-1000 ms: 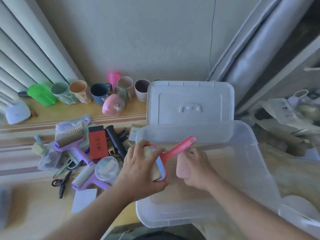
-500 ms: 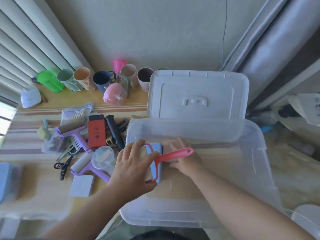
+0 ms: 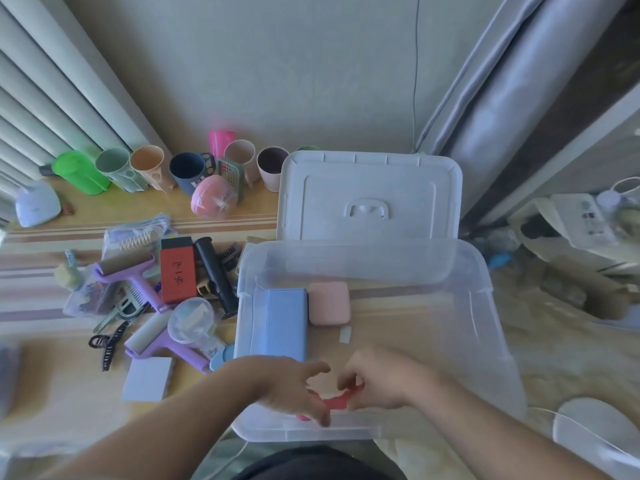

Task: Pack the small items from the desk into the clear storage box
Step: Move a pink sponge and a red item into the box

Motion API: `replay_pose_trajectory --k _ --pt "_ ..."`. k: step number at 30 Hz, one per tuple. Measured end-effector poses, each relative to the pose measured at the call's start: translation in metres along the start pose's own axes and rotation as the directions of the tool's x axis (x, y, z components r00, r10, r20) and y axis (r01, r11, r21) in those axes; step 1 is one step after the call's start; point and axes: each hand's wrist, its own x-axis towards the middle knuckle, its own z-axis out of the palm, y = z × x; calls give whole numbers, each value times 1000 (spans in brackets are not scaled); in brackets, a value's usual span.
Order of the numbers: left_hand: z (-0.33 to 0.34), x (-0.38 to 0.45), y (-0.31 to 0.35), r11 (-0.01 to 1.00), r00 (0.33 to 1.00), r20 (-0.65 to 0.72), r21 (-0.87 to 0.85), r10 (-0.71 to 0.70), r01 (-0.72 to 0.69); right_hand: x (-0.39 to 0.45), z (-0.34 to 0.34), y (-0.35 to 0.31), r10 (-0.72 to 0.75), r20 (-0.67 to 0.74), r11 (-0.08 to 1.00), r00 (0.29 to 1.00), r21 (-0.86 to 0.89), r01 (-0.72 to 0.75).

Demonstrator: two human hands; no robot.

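While the clear storage box [image 3: 485, 306] sits open in the lower centre of the frame, I see both hands low inside it by its near wall. My left hand [image 3: 287, 386] has its fingers spread, reaching toward a red item [image 3: 337, 401] of which only a blurred strip shows; my right hand [image 3: 384, 382] has its fingers curled and pinched on that red piece. Further up inside the box, against its left wall, lies a blue rectangular case [image 3: 285, 323], and just beside it to the right a pink rounded case [image 3: 329, 303], the 2 touching or nearly so. Behind the box its white lid [image 3: 369, 195] leans upright against the wall. Left of the box, on the wooden desk [image 3: 52, 393], lies a heap of small items: 2 purple lint rollers [image 3: 138, 275], a red-and-black block [image 3: 177, 271], a black claw clip [image 3: 107, 342]. Along the upper left stands a row of cups [image 3: 188, 169].
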Motion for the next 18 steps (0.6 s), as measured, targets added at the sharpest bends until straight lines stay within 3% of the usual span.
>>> replay_pose_trajectory --k 2,4,8,10,13,15,18 --pt "3 -3 -1 999 1000 23 -31 -4 5 5 9 -2 10 42 999 999 51 -12" --pt "8 -3 -5 1000 998 -58 -21 21 -23 14 12 -7 -7 58 997 998 75 2" --pt "12 1 -15 970 939 -308 229 154 -84 42 17 -15 -66 113 997 991 -29 70" --pt "15 1 -24 907 811 -495 408 313 -101 57 19 -18 -52 92 996 994 -72 59" --pt "21 2 -45 857 513 -728 515 454 -27 72 25 -17 -13 -12 997 1000 -77 12" --pt "23 -4 -56 894 442 -804 447 397 10 76 29 -16 6 -23 997 1000 -78 -8" --pt "31 -12 -72 942 414 -869 327 270 71 74 32 -14 35 1 997 999 -73 -35"
